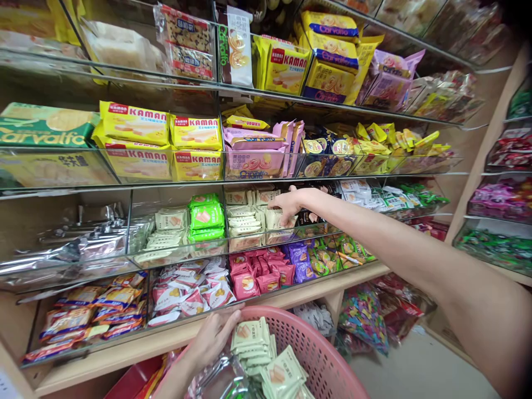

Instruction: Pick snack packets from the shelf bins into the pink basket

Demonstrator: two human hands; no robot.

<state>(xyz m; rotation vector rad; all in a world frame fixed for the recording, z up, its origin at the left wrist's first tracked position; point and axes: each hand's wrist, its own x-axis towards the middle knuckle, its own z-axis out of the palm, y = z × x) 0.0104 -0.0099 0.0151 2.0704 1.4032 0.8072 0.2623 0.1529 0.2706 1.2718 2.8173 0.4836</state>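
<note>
My right hand (287, 204) reaches over the clear front of a middle shelf compartment, its fingers bent down onto cream-coloured wafer packets (275, 220). The fingertips are partly hidden among the packets, and they appear closed on them. My left hand (214, 332) lies over the rim of a pink plastic basket (332, 360), at the shelf's front edge, and grips it. Inside the basket are stacked cream wafer packets (285, 370) of the same look, beside a clear plastic wrapper (222, 379).
Green packets (206, 217) and more cream packets (169, 228) sit left of my right hand; black packets (310, 217) lie to its right. Clear dividers and front lips (183, 252) edge the compartments. Red packets (260, 271) fill the row below. Bagged goods (366, 316) lie underneath.
</note>
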